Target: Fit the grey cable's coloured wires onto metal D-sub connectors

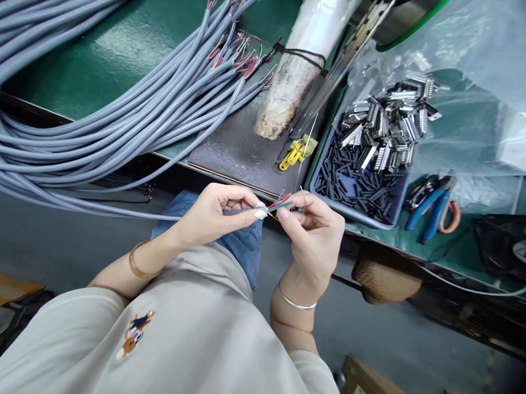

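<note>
Head view: left hand pinches smooth cable, thin wires splayed

Grey cable, red and green wires at its right end

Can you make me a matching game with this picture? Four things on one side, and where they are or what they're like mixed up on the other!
Things:
1. Left hand
2. Right hand
3. Pliers
4. Connectors

Places and looks:
A. Silver, in a heap
B. At the coloured wires
C. To the right of the tray
D. Pinching a grey cable

Right pairs: 1-D, 2-B, 3-C, 4-A.
</note>
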Motion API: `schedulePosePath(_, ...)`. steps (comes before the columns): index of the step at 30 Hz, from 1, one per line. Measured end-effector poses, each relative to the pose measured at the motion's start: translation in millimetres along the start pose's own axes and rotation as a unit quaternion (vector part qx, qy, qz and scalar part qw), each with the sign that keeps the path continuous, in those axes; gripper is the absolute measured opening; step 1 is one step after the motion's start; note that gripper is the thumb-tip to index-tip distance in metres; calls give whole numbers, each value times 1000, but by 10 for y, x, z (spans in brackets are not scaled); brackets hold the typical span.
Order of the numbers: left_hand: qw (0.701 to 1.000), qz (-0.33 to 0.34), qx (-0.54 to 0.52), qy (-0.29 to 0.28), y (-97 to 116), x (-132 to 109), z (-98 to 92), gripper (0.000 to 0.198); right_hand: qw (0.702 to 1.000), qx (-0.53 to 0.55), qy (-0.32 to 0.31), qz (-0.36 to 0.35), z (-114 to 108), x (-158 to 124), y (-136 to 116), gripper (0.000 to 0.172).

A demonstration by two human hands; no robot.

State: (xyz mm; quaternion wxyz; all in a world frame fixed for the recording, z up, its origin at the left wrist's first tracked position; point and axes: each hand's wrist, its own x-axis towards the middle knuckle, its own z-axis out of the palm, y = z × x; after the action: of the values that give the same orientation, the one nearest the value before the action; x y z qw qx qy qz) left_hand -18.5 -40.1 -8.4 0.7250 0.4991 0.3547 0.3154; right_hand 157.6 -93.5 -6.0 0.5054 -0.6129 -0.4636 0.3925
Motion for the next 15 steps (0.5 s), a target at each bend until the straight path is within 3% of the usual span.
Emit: schedulePosePath(15, 999, 33, -1, 10, -15, -21, 10, 18, 999, -20, 32, -13, -2, -19, 0, 10)
